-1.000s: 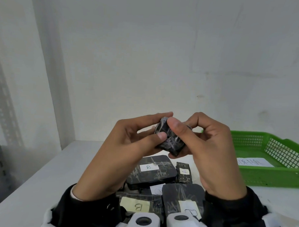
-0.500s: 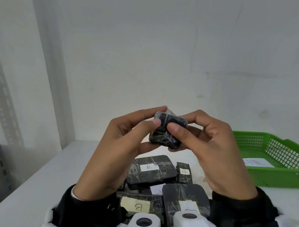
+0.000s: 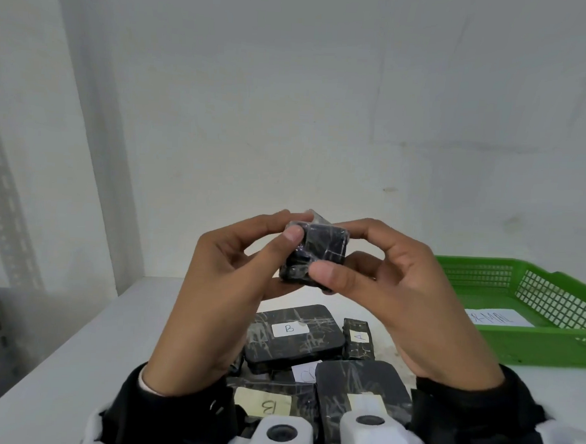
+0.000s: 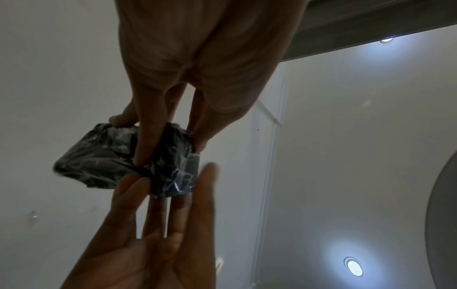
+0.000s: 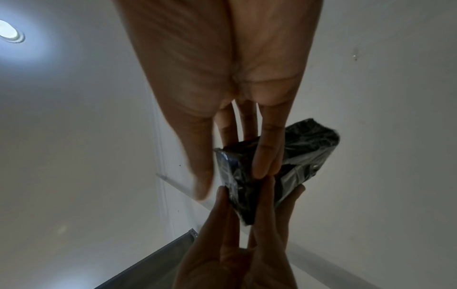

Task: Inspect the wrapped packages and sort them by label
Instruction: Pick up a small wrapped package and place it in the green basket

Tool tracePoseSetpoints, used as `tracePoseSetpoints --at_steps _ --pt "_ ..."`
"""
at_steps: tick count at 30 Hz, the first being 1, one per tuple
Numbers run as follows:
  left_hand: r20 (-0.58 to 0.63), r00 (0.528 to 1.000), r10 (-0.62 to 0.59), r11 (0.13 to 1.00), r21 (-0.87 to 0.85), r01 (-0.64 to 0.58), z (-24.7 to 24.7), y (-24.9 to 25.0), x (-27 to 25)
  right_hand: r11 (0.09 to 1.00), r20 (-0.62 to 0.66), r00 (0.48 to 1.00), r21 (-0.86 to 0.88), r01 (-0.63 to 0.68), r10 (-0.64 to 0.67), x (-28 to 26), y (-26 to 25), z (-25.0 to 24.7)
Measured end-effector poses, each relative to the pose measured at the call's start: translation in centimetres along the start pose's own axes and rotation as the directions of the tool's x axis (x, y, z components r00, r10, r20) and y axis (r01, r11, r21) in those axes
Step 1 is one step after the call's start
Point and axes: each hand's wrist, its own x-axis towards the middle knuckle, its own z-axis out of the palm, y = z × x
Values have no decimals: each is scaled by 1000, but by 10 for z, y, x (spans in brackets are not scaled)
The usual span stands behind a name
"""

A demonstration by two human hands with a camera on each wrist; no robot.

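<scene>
Left hand (image 3: 221, 286) and right hand (image 3: 399, 293) fingers curl, pinching one small wrapped package (image 3: 312, 253).

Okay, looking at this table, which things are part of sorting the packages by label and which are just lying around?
Part of the job:
- small wrapped package, pinched by left hand and right hand
- package labelled B
- small package labelled A
- package with yellow B label
- green basket holding a paper label

Just lying about:
- metal shelf upright
</scene>
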Motion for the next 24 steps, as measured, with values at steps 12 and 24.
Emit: tracePoseSetpoints --at_steps 12,24 --pt "79 997 19 1000 19 -20 1 -3 0 999 -98 994 1 54 -53 -1 -6 4" --pt "179 983 -43 998 43 36 -2 0 -1 999 -103 994 5 44 -44 -4 -12 6"
